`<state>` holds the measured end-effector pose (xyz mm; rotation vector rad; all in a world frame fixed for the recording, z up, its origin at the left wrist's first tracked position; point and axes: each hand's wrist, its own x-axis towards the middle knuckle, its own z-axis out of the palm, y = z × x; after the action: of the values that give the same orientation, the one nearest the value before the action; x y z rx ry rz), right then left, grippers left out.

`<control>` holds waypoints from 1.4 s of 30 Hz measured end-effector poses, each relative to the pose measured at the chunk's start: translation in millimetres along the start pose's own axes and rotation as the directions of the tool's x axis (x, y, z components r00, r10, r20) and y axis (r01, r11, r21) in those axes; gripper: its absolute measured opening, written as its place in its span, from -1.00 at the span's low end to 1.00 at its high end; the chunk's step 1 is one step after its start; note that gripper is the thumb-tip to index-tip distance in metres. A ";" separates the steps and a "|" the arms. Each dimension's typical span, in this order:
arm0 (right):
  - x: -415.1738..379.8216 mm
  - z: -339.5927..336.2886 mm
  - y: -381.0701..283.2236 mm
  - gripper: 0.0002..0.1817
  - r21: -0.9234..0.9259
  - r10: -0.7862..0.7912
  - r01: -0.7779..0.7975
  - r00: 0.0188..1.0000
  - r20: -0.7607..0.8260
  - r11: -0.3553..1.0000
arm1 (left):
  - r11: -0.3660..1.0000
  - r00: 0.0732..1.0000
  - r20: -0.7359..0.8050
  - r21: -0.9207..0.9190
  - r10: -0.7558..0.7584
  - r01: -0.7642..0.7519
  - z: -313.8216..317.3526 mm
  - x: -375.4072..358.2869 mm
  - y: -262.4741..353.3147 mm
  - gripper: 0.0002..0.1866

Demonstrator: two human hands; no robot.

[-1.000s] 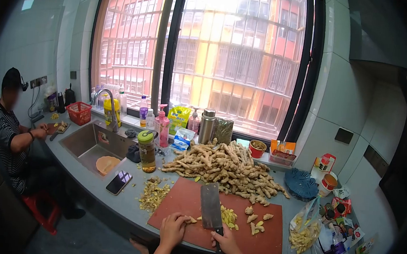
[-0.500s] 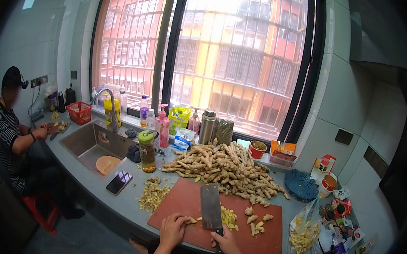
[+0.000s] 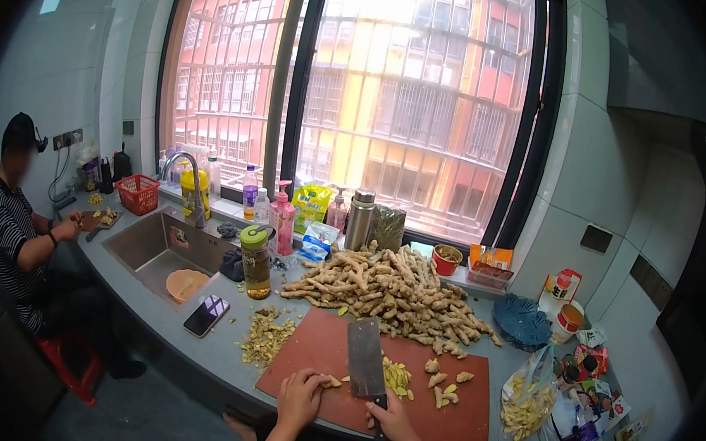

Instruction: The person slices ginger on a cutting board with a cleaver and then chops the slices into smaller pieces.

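My right hand [image 3: 391,421] is wrapped round the black handle of a cleaver [image 3: 367,358], whose broad blade points away from me over the reddish-brown cutting board [image 3: 459,399]. At the board's left part, the fingers of my left hand [image 3: 301,395] press on a small piece of ginger [image 3: 331,381]. Sliced yellow ginger [image 3: 396,377] lies just right of the blade. Several ginger chunks [image 3: 438,380] rest farther right on the board. A large heap of whole ginger [image 3: 397,294] is behind the board, and trimmings [image 3: 266,335] lie at its left.
Left of the board are a phone [image 3: 207,315], a green-lidded bottle [image 3: 256,263] and a sink [image 3: 147,258]. A bag of ginger pieces [image 3: 527,407] and a blue dish [image 3: 523,321] are at the right. Another person [image 3: 24,236] sits at the far left.
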<state>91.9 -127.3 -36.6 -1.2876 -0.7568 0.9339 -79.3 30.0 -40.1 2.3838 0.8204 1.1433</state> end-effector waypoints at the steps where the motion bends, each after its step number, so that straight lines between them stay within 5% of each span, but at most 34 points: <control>1: 0.1 -0.5 -0.3 -0.54 -0.001 -0.003 0.003 1.000 0.000 1.000 | 1.000 1.000 0.001 0.000 -0.001 0.001 0.2 0.7 0.2 -0.78; 42: -2.7 3.3 -5.2 -0.55 0.013 -0.007 0.007 1.000 -0.011 1.000 | 1.000 1.000 -0.009 -0.006 -0.004 0.004 1.0 0.4 -0.2 -0.80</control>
<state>88.5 -128.4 -30.9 -1.2769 -0.7451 0.9242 -78.4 30.3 -40.6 2.3727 0.8227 1.1539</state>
